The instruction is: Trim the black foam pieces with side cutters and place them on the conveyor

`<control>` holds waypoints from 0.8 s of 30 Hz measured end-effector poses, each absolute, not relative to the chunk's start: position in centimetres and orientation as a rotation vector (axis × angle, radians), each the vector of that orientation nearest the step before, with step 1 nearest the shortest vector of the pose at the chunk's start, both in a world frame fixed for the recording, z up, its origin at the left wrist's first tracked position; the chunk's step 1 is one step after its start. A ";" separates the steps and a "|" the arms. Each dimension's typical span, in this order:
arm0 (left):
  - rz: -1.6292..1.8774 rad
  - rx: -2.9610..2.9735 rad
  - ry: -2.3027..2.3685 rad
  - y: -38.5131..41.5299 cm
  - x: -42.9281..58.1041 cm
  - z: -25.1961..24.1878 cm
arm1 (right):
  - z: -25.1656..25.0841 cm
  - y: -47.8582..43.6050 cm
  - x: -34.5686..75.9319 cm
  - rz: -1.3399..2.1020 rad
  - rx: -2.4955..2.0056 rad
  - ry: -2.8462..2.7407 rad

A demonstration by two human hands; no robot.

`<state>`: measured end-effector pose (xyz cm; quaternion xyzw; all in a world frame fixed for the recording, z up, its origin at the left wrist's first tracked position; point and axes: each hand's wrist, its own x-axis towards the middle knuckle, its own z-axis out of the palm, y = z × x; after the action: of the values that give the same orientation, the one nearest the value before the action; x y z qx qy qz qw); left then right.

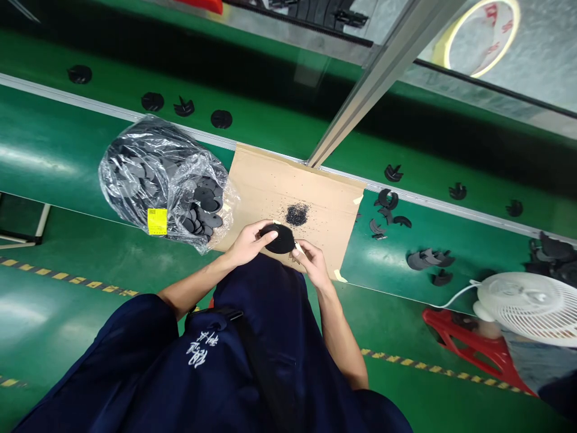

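Note:
My left hand (253,242) grips a flat, round black disc (280,239) by its left side, thumb on top. At the disc's right edge my right hand (312,260) is closed, thumb and fingers pinched together; whether a small tool is between them is too small to tell. Both hands are above the near edge of a cardboard sheet (261,174) on the green bench. Just beyond the disc lies a small heap of black crumbs (297,214), with specks scattered around it. To the left, a clear plastic bag (153,150) with a yellow label holds many black discs (205,219).
Black pieces (221,119) sit spaced along the green strip behind the bench. More curved pieces (428,258) lie to the right, near a white fan (532,304) and a red stool (478,346). A metal post (360,84) rises behind the cardboard. A tape roll (482,36) is upper right.

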<state>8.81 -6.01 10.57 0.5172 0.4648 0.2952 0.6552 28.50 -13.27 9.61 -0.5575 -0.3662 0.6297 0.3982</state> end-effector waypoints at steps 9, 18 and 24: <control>0.652 1.160 1.027 -5.8 8.6 10.7 | 10.3 -13.3 28.3 1.641 -1.371 -0.879; 0.618 0.988 0.898 -5.2 7.9 11.8 | 12.5 -13.5 28.6 1.590 -1.343 -0.916; 0.604 1.011 0.865 -5.1 7.7 11.9 | 13.9 -13.7 28.6 1.588 -1.349 -1.022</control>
<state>7.68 -5.05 11.92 0.4616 0.3952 0.2760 0.7447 28.60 -13.72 13.93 -0.5331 -0.4037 0.6274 0.3991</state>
